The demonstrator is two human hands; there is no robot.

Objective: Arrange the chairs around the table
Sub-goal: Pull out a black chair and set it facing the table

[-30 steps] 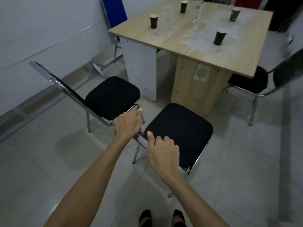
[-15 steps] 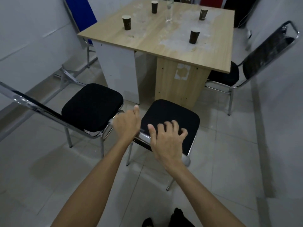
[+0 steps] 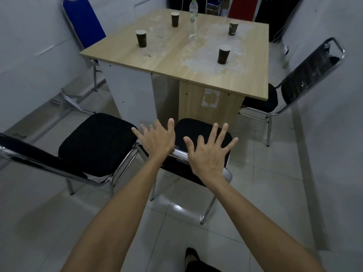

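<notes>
Both the left hand (image 3: 157, 141) and right hand (image 3: 209, 154) were spread open, holding nothing, over the black padded chrome-framed chair (image 3: 198, 132), so I'd have just checked it sat square to the light wooden counter (image 3: 176, 61).

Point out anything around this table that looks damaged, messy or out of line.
The table top carries pale, blotchy patches, heaviest around the nearest cup, like worn or stained surface. A torn whitish sticker remains on its wooden panel. The left chair sits angled, not squared to the table edge like the middle chair.
</notes>
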